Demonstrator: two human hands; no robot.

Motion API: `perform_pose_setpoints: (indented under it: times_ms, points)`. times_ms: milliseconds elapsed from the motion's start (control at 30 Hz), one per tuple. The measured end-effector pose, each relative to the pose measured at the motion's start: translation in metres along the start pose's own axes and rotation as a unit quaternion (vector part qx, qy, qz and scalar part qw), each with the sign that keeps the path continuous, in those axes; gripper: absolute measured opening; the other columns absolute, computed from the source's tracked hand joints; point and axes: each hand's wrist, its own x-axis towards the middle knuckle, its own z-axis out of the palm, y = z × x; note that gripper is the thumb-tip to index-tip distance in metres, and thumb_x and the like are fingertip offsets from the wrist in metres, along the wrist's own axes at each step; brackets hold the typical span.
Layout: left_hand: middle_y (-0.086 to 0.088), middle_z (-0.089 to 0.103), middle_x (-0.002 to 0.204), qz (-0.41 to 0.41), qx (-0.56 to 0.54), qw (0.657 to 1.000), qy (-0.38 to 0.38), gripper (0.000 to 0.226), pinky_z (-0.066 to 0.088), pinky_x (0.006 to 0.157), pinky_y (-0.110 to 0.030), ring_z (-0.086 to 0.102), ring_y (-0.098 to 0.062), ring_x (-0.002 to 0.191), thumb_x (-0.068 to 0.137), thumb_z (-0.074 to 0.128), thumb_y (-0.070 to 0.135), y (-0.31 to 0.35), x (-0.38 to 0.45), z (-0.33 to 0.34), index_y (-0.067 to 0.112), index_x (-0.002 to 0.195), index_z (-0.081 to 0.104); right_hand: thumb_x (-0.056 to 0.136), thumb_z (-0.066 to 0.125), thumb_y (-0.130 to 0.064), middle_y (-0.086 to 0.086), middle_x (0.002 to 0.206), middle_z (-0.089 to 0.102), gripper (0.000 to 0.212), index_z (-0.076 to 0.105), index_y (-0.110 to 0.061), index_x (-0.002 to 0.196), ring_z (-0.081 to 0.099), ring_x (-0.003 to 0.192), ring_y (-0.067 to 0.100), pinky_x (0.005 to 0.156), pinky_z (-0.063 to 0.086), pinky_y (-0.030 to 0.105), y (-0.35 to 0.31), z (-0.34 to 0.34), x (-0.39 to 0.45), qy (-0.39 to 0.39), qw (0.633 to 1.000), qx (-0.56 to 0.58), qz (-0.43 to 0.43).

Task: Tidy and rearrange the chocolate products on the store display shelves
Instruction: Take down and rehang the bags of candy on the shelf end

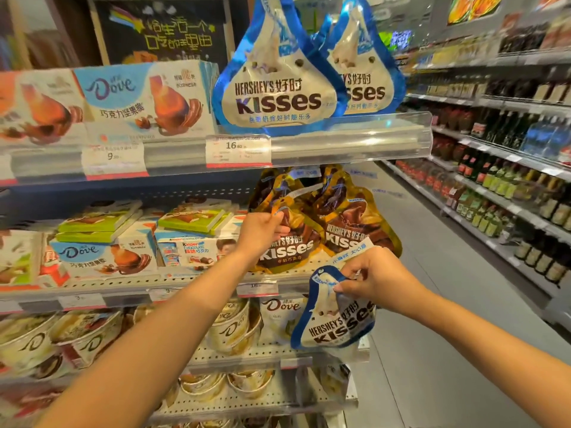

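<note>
Right hand (375,278) pinches the blue Kisses bag (335,319) by its top, lower centre, left hand (262,231) gripping the gold bag (289,245): light, crinkly pouches, probably slippery.

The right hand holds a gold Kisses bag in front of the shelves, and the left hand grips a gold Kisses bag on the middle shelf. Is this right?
Not quite. In the head view, the bag in the right hand is a blue and white Kisses bag, not gold. The left hand does grip a gold Kisses bag on the middle shelf.
</note>
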Motion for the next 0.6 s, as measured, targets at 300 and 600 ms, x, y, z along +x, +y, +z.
perform_pose_setpoints:
  times_ms: [300, 600]
  points:
    - [-0.001, 0.067, 0.074, 0.065, 0.199, 0.976, 0.054, 0.057, 0.055, 0.066, -0.03, 0.065, -0.012, 0.063, 0.09, 0.06, 0.022, 0.023, -0.02, -0.012, 0.014, 0.139, 0.032, 0.077, 0.075, -0.026, -0.02, 0.051, 0.057, 0.026, 0.061, -0.034, 0.056, 0.054, 0.054, -0.012, 0.045, 0.036, 0.012, -0.007, -0.012, 0.005, 0.013, 0.999, 0.016, -0.027]
    - [-0.012, 0.053, 0.093, 0.522, 0.489, 0.669, 0.2, 0.03, 0.035, 0.072, -0.035, 0.045, -0.026, 0.087, 0.076, 0.065, 0.013, 0.059, -0.036, -0.064, 0.008, 0.101, 0.05, 0.071, 0.079, -0.021, -0.018, 0.047, 0.059, 0.009, 0.072, -0.021, 0.064, 0.049, 0.046, -0.002, 0.045, 0.035, 0.012, -0.042, -0.073, 0.005, 0.127, 0.985, 0.052, -0.102]
